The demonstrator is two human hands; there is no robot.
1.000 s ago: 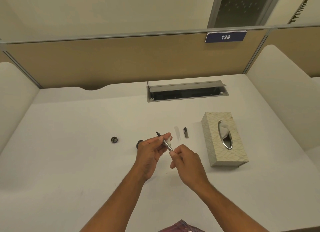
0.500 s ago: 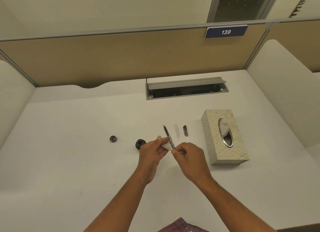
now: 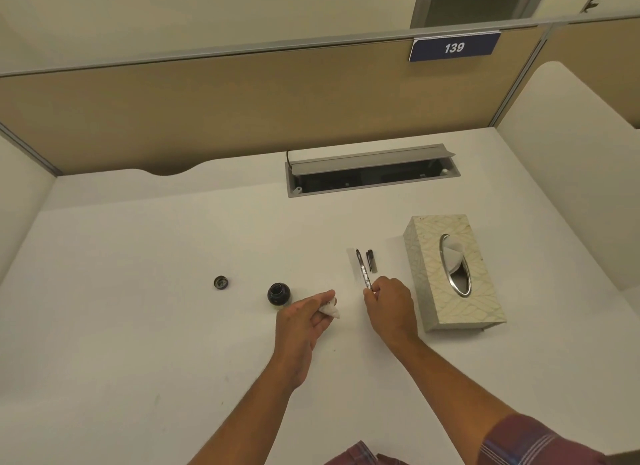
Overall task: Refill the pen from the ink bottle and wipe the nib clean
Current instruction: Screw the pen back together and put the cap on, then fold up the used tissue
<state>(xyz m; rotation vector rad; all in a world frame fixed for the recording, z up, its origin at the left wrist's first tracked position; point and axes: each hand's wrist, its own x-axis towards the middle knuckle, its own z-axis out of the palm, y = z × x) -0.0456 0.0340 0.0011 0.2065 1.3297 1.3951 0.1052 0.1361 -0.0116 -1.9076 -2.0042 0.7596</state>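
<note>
My right hand (image 3: 389, 300) pinches the rear end of the thin pen (image 3: 363, 270), whose dark nib points away from me, low over the desk. My left hand (image 3: 306, 317) holds a crumpled white tissue (image 3: 330, 308) between thumb and fingers, a hand's width left of the pen. The open black ink bottle (image 3: 278, 293) stands just left of my left hand. Its round cap (image 3: 221, 282) lies further left. The dark pen cap (image 3: 371, 260) lies right of the nib, and a pale clear barrel piece (image 3: 352, 265) lies left of it.
A patterned tissue box (image 3: 450, 308) with a tissue in its oval slot stands to the right of my right hand. A grey cable tray (image 3: 372, 171) is sunk into the white desk (image 3: 138, 291) at the back. Partition walls enclose the desk.
My hands have parted. The right hand carried the pen rightwards and away from the tissue, towards the cap and barrel piece. The left hand kept the tissue and sank slightly.
</note>
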